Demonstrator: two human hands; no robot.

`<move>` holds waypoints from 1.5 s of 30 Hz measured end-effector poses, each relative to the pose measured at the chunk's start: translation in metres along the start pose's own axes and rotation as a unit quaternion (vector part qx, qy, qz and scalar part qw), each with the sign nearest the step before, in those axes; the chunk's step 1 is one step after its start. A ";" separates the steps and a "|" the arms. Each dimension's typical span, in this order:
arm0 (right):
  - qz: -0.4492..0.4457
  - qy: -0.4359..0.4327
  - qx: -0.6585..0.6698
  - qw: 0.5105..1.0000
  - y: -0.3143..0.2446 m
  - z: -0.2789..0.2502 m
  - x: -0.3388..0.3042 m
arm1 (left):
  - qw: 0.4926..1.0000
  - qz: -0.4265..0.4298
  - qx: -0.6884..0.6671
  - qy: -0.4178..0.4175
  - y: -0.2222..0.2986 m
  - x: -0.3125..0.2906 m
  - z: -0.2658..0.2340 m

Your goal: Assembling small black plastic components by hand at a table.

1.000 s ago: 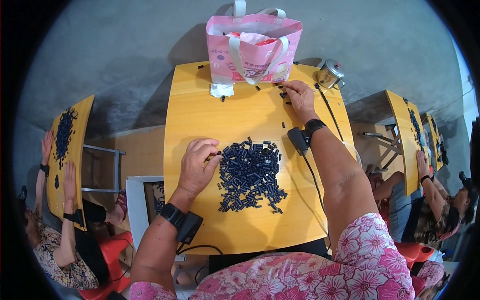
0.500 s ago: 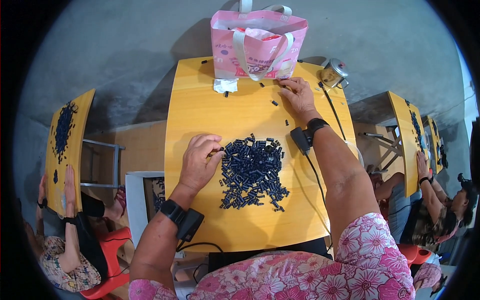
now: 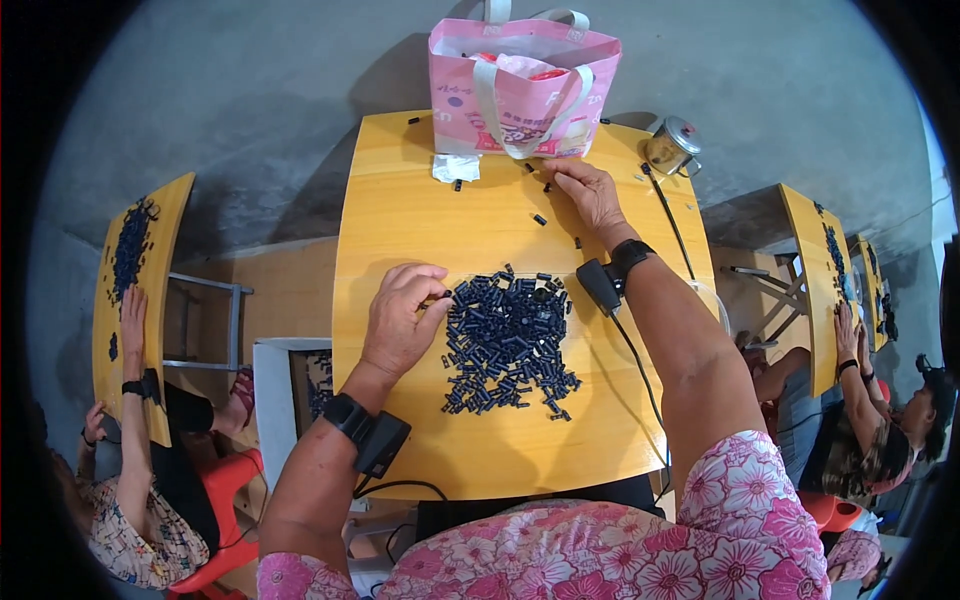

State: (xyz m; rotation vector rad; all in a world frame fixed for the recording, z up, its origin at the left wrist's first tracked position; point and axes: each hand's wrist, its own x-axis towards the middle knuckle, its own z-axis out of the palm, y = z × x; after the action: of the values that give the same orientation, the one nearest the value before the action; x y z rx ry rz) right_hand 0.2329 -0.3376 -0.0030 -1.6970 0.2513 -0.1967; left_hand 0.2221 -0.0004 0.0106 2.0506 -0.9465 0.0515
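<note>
In front of me on the yellow table [image 3: 400, 230] lies a heap of small dark cylindrical plastic pieces [image 3: 505, 335]. My left hand [image 3: 405, 318] is at the heap's upper left edge, its thumb and forefinger pinched round one small black piece [image 3: 446, 294]. Farther off, my right hand [image 3: 590, 195] reaches over the table close to the pink bag's base. Its fingers point left and stay apart, with a loose black piece [image 3: 548, 187] just beside the thumb tip. Another loose piece [image 3: 540, 219] lies nearer me.
A pink tote bag [image 3: 525, 95] stands at the far edge, with a crumpled white tissue [image 3: 456, 168] before it. Far right are a lidded metal mug [image 3: 672, 146] and a black rod [image 3: 667, 215]. A white box [image 3: 275, 395] sits left; co-workers occupy tables on both sides.
My right hand has moved left and slightly nearer; a loose piece by it has shifted left and toward me. My left hand keeps its pinch. The left co-worker's hand has slid farther up their table.
</note>
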 end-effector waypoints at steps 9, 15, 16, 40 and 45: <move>-0.265 -0.059 -0.350 0.896 0.006 0.006 0.006 | 1.000 0.001 -0.005 -0.002 0.001 0.000 0.000; -0.311 -0.103 -0.364 0.872 0.002 0.017 -0.009 | 1.000 0.010 -0.013 0.005 0.000 0.000 -0.001; -0.308 -0.107 -0.360 0.874 0.003 0.020 -0.013 | 1.000 0.010 -0.016 0.004 0.001 0.000 -0.001; -0.295 -0.053 -0.450 0.841 -0.023 0.055 -0.007 | 1.000 0.004 -0.019 0.008 -0.002 -0.002 -0.001; -0.181 -0.025 -0.415 0.891 -0.027 0.048 -0.006 | 1.000 0.003 -0.027 0.009 -0.001 -0.001 -0.001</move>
State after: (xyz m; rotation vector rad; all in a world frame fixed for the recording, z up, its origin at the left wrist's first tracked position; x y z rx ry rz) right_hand 0.2414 -0.2870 0.0172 -2.5986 -0.0455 -0.3529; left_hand 0.2225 0.0014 0.0098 1.9943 -0.9345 0.0466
